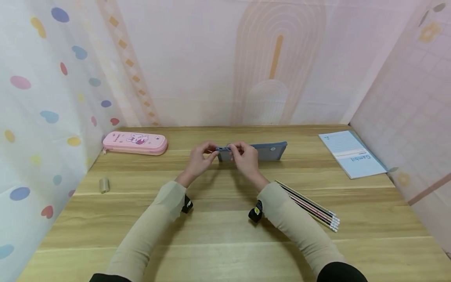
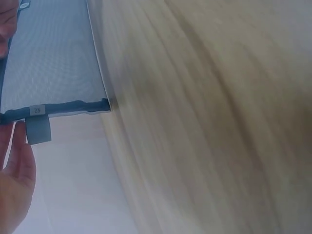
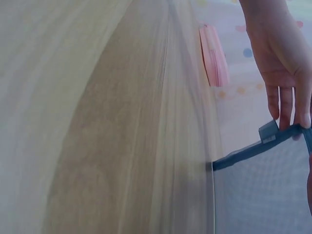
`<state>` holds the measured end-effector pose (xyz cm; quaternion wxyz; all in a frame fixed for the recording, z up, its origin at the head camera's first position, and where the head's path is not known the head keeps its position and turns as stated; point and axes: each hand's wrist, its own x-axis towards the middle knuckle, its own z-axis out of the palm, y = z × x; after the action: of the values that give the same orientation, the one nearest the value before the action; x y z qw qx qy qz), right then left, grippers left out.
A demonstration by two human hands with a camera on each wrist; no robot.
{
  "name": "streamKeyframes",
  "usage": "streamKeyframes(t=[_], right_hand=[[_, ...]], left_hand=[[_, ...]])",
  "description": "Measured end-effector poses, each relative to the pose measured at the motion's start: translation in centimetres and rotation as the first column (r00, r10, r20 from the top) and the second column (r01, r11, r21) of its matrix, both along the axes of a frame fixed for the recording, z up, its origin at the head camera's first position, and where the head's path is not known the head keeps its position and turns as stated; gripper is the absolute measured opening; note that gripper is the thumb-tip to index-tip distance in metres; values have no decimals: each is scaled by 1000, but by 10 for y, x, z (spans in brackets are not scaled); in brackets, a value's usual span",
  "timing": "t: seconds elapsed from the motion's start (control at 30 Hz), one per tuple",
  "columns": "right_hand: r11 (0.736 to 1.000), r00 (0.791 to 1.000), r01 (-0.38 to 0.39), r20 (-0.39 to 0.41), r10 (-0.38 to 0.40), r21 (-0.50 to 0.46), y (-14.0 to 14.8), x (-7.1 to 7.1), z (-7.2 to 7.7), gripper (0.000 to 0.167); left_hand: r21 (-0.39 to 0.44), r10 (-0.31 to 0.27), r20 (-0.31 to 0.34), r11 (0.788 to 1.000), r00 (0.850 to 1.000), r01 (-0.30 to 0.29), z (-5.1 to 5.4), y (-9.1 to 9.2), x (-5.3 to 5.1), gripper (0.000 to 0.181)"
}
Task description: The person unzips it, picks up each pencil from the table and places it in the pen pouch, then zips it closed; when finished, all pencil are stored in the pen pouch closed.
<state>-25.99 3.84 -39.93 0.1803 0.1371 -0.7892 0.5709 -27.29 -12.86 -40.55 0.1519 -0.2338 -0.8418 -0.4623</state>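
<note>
A blue-grey mesh zipper pouch stands on its long edge on the wooden table, with its zipper along the top. My left hand pinches the pouch's upper left corner, close to a small fabric tab on the side seam. At the zipper's left end, my right hand pinches a ring-shaped pull between thumb and forefinger. The left wrist view has the mesh side upright on the wood. Only a sliver of my right hand shows in the right wrist view.
A pink pencil case lies at the back left, and a small beige cylinder is in front of it. Several striped pencils lie beside my right forearm. A light blue notebook rests at the back right near the curtain.
</note>
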Motion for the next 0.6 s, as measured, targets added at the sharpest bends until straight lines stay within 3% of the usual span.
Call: streamKeyframes(t=[0.17, 0.4, 0.6], right_hand=[[1000, 1000, -4, 19, 4, -30, 4, 1, 0, 18], [998, 999, 34, -30, -35, -48, 14, -2, -2, 19], [996, 997, 79, 1, -79, -53, 36, -4, -2, 18]], left_hand=[[-25, -5, -15, 1000, 1000, 5, 1, 2, 1, 13], [-40, -10, -20, 999, 1000, 9, 1, 4, 1, 14], [-51, 14, -20, 999, 1000, -15, 0, -1, 0, 14]])
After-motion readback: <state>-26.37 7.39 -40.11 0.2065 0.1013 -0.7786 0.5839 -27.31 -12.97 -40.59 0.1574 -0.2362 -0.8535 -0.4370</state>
